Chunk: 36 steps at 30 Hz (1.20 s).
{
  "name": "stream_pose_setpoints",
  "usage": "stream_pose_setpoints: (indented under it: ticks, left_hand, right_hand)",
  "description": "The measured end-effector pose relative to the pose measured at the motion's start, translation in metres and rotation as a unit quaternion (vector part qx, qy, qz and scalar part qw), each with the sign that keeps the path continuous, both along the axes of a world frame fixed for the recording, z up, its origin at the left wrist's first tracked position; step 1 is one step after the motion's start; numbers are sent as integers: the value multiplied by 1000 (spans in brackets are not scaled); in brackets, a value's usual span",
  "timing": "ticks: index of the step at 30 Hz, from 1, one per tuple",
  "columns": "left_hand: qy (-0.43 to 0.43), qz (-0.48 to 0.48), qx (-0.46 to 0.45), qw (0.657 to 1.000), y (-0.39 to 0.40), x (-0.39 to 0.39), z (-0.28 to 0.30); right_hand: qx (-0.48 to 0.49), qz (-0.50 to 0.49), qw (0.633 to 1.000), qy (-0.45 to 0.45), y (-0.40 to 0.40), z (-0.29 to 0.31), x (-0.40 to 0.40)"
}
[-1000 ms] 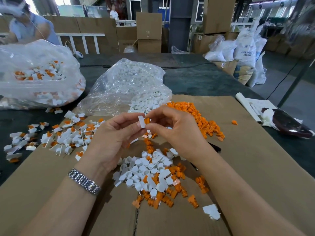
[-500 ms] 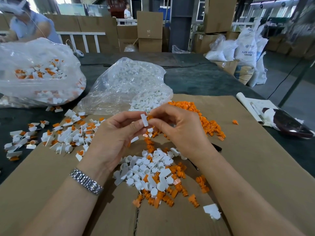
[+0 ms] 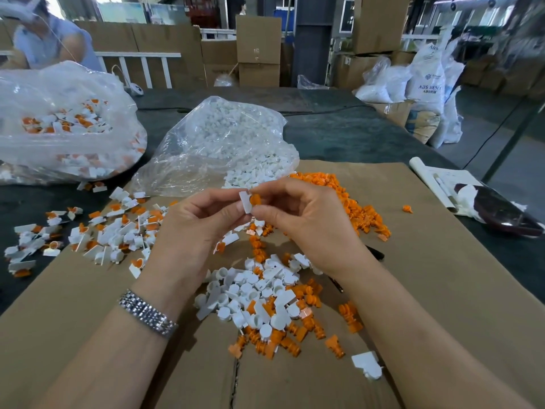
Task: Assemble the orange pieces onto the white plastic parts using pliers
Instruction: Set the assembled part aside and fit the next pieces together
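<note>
My left hand (image 3: 194,231) pinches a small white plastic part (image 3: 245,202) above the cardboard sheet (image 3: 413,290). My right hand (image 3: 306,225) pinches an orange piece (image 3: 255,199) and holds it against the white part's right side. Below my hands lies a mixed heap of loose white parts (image 3: 253,296) and orange pieces (image 3: 283,343). A longer pile of orange pieces (image 3: 359,208) runs behind my right hand. Assembled white-and-orange parts (image 3: 112,231) are scattered to the left. A dark tool handle (image 3: 374,252) shows partly behind my right wrist.
A clear bag of white parts (image 3: 218,149) sits behind my hands; a bag of assembled parts (image 3: 65,125) lies far left. A dark object on papers (image 3: 498,211) rests at the right. Another person (image 3: 50,39) works at the far left. Boxes and sacks stand behind the table.
Both hands stay together at the same spot. The orange piece has turned and now sits closer against the white part, with my right fingers shifted around it.
</note>
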<state>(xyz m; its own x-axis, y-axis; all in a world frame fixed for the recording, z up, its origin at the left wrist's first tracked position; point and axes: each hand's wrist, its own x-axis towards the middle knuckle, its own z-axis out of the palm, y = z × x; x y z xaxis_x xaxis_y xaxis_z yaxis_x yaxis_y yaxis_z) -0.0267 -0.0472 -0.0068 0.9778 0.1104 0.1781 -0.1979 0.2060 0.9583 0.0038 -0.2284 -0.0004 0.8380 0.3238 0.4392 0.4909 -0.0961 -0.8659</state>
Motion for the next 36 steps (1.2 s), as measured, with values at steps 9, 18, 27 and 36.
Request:
stream_pose_setpoints:
  ticks: [9, 18, 27, 36]
  left_hand:
    - [47, -70, -109, 990, 2, 1, 3]
    - [79, -20, -50, 995, 1, 0, 5]
    - [72, -17, -55, 996, 0, 1, 5]
    - [72, -45, -67, 994, 3, 3, 2]
  right_hand:
    - [-109, -74, 981, -142, 0, 1, -1]
    - [-158, -90, 963, -197, 0, 2, -1]
    - [-154, -104, 962, -199, 1, 0, -1]
    - [-140, -108, 965, -194, 1, -2, 1]
